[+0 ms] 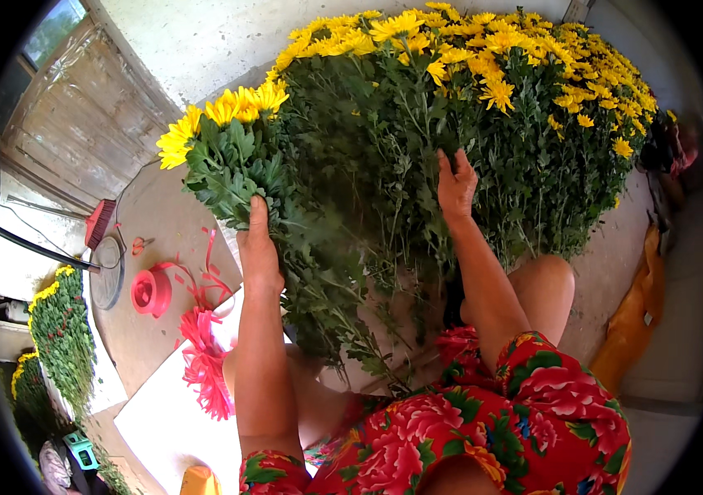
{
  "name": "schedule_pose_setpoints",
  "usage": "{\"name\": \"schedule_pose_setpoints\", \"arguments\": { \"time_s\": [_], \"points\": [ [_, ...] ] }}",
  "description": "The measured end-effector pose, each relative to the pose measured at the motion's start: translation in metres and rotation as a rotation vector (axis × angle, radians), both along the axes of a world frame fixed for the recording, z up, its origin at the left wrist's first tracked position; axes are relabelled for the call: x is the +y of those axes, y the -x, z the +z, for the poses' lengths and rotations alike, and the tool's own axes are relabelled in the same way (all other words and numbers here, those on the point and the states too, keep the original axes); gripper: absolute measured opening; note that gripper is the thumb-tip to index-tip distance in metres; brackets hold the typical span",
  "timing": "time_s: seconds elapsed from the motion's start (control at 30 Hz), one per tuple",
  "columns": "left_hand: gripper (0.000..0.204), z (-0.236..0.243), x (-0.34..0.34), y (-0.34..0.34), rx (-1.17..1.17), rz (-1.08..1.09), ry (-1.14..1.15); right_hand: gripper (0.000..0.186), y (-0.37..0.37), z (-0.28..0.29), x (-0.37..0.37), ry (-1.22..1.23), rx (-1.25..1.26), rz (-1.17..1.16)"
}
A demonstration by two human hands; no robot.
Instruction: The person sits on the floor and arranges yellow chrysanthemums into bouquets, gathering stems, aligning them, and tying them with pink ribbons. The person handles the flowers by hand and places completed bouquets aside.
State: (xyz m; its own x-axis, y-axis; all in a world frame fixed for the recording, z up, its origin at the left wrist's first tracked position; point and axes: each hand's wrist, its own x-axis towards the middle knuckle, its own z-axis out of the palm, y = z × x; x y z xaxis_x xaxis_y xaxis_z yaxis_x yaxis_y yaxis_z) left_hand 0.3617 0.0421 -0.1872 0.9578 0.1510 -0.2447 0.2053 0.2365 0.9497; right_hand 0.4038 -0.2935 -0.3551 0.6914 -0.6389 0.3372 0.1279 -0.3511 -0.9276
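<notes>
A small bunch of yellow chrysanthemums (240,153) with leafy green stems is gripped in my left hand (261,256), thumb laid over the leaves. The flower heads point up and away, and the stems trail down toward my lap. My right hand (457,190) is raised at the large mass of yellow chrysanthemums (525,140), touching or nearly touching its stems. Its thumb and forefinger are apart; the other fingers are partly curled, and no stem shows clearly in them. The mass stands upright in front of me, blooms at the top.
A red ribbon roll (151,293) lies on the floor at left, near a bundle of red ties (205,363) on a white board (158,421). Further left are a red brush (100,223), a round grey lid (107,272) and more bundled flowers (67,346). An orange-brown cloth-like thing (636,309) lies at right.
</notes>
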Motion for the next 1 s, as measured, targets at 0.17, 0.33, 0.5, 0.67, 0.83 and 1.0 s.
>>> {"name": "schedule_pose_setpoints", "arguments": {
  "time_s": [0.17, 0.33, 0.5, 0.67, 0.83, 1.0],
  "points": [
    [0.081, 0.002, -0.007, 0.0, 0.005, 0.054, -0.091, 0.044, -0.018, -0.007, -0.011, -0.23, 0.136, 0.155],
    [0.086, -0.006, -0.01, -0.001, 0.005, 0.025, -0.12, 0.035, -0.016, -0.031, -0.006, -0.282, 0.071, 0.204],
    [0.078, -0.005, -0.009, 0.002, -0.041, 0.038, -0.07, 0.029, 0.001, -0.004, 0.02, -0.645, 0.14, 0.418],
    [0.078, -0.012, -0.004, -0.001, -0.038, 0.019, -0.07, 0.037, 0.065, 0.102, 0.095, -0.655, 0.068, 0.579],
    [0.07, -0.012, -0.011, -0.001, -0.011, 0.035, -0.089, 0.042, 0.092, 0.121, 0.135, -0.096, -0.099, 0.557],
    [0.057, -0.016, -0.009, -0.001, -0.115, 0.047, -0.172, 0.048, 0.105, 0.13, 0.163, 0.039, -0.052, 0.613]
  ]
}}
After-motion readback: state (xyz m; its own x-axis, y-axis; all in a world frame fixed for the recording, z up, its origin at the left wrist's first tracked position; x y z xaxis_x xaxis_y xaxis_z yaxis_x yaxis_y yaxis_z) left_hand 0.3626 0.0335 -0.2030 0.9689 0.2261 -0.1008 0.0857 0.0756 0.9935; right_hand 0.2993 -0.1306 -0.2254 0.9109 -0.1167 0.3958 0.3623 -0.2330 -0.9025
